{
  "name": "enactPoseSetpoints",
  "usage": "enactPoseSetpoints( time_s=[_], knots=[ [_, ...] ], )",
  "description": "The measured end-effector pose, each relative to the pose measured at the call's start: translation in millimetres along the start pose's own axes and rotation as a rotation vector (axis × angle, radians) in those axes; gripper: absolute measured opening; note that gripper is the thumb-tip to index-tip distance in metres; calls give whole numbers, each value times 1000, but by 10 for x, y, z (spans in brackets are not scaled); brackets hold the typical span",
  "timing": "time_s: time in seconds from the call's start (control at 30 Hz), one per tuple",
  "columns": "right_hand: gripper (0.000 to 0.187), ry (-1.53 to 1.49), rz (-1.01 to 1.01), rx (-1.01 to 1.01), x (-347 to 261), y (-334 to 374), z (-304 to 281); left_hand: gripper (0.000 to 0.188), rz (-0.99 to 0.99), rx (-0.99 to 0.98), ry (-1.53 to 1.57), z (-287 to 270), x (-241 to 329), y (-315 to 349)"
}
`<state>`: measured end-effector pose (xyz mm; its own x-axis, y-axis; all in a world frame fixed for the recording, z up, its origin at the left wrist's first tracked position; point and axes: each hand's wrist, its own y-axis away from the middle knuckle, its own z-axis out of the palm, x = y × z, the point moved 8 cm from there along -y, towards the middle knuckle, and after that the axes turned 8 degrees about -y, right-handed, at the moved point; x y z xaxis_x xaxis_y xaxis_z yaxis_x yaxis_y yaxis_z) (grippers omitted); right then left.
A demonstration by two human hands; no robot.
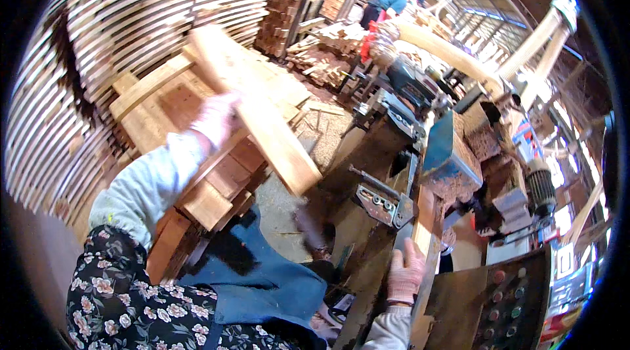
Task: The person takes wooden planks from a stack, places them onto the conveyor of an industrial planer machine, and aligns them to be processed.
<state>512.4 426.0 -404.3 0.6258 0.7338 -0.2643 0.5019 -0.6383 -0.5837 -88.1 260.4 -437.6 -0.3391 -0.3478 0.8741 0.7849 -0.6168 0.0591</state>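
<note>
My left hand point(220, 117), in a pale pinkish glove, grips the edge of a long light wooden board point(274, 134). The board is raised and tilted above a stack of planks point(213, 194). My right hand point(405, 276), gloved alike, lies with fingers stretched forward along a narrow wooden strip point(425, 224) on the machine bed. Its fingertips point toward a metal guide bracket point(384, 205) and a blue sawdust-covered housing point(451, 156). The underside of the right hand is hidden.
Layered wood slats point(151, 15) form a wall at the left. Round buttons line a control panel point(508, 301) at the lower right, below a motor point(541, 186). Sawdust point(331, 138) covers floor beyond the stack. Another person point(392, 2) bends over at the far end.
</note>
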Motion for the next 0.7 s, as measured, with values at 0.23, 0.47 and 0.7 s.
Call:
enactPoseSetpoints(
  time_s=[0.23,0.47,0.7],
  knots=[
    [122,30,-36,-188,-1587,103,-317,50,-203,-394,-362,2248,-801,1798],
    [90,241,524,-108,-1369,1384,-1121,63,-609,-948,-514,3035,-1753,3506],
    [95,364,993,-165,-1107,2865,-1653,76,266,-1269,-1212,3290,-941,1935]
  ],
)
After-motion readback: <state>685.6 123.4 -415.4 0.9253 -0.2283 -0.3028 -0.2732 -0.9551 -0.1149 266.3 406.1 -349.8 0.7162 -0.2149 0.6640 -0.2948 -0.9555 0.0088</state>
